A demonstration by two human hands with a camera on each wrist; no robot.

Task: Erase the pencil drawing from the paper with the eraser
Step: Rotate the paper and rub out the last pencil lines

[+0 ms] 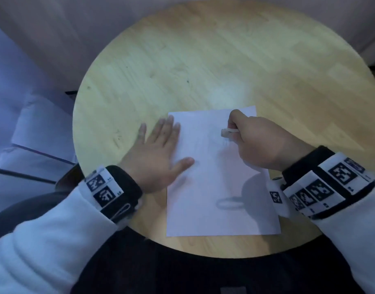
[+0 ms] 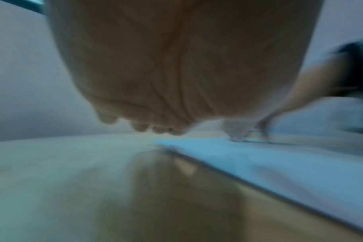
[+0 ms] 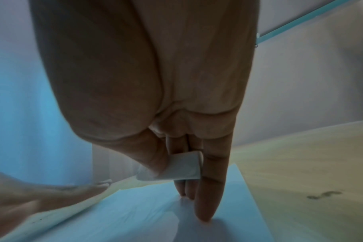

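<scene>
Left of centre in the head view, the left hand lies flat, fingers straight, on the paper's left edge on the desk. Further right, right hand fingers pinch the eraser over the paper's upper part.

Round wooden table, light grain w/ a few dark specks, took up most of the head view; a pale glare spot sat near its middle. Behind it hung a pale pinkish-grey curtain or wall. At left, bluish-white surfaces & a dark bar, too blurred to name. Light was dim, cool, bluish.
</scene>
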